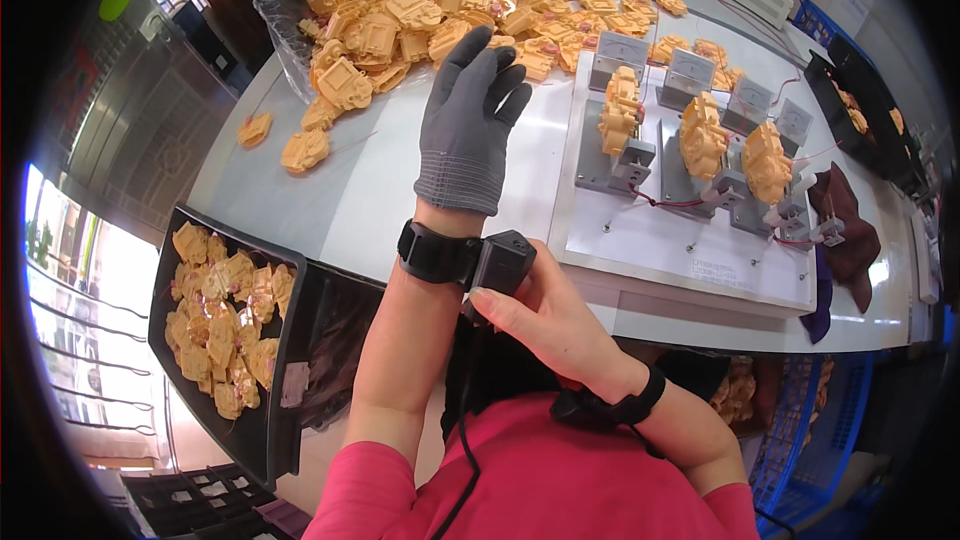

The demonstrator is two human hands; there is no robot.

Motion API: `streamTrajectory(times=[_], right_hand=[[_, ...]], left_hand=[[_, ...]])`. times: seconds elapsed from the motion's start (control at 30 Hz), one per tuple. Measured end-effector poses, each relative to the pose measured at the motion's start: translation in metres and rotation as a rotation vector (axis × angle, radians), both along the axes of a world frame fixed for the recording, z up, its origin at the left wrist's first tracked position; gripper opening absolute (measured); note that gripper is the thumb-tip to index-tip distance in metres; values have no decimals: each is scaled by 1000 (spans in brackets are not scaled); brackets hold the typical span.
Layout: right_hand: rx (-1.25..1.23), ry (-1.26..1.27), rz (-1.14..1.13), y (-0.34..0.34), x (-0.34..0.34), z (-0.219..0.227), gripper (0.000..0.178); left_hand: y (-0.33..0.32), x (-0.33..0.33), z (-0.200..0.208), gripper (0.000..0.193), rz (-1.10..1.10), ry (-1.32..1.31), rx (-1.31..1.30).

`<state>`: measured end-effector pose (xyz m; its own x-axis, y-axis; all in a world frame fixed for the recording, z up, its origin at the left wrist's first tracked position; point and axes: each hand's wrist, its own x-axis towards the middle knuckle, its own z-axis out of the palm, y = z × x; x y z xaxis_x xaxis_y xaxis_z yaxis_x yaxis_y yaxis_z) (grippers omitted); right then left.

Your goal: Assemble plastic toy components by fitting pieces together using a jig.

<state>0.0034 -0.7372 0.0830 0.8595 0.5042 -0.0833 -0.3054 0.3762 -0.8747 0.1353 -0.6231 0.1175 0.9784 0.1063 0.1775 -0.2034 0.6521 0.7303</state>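
Observation:
My left hand (pixel 466 120), in a grey glove, is raised over the white table with its fingers apart and slightly bent, holding nothing. A black strap (pixel 432 254) circles my left wrist and carries a small black box (pixel 503 262). My bare right hand (pixel 548 318) grips that box, thumb on the near side and fingers partly hidden behind it. A black cable (pixel 466 440) hangs from the box across my pink shirt. Beyond the gloved fingers lies a big heap of yellow-orange plastic parts (pixel 410 15).
To the right stands a white test board (pixel 660 270) with several analog meters (pixel 690 70) and yellow parts (pixel 703 135) mounted upright. A black bin (pixel 290 340) of parts is at the left. Dark cloth (pixel 848 230) lies at the table's right. Loose parts (pixel 305 151) are beside the heap.

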Motion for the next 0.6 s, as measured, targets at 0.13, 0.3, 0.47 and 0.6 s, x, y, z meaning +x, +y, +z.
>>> streamTrajectory(times=[0.13,0.3,0.47,0.6], right_hand=[[-20,25,-21,-1,0,-5,50],[10,44,-5,-9,-1,-7,50],[-367,-306,-32,-40,-14,-12,57],[-663,-593,-286,-99,-32,1,25]], left_hand=[[-4,2,-2,35,144,-77,60],[-15,5,0,33,364,-226,250],[-4,-9,1,37,129,-148,344],[4,-34,-10,38,-105,-44,531]])
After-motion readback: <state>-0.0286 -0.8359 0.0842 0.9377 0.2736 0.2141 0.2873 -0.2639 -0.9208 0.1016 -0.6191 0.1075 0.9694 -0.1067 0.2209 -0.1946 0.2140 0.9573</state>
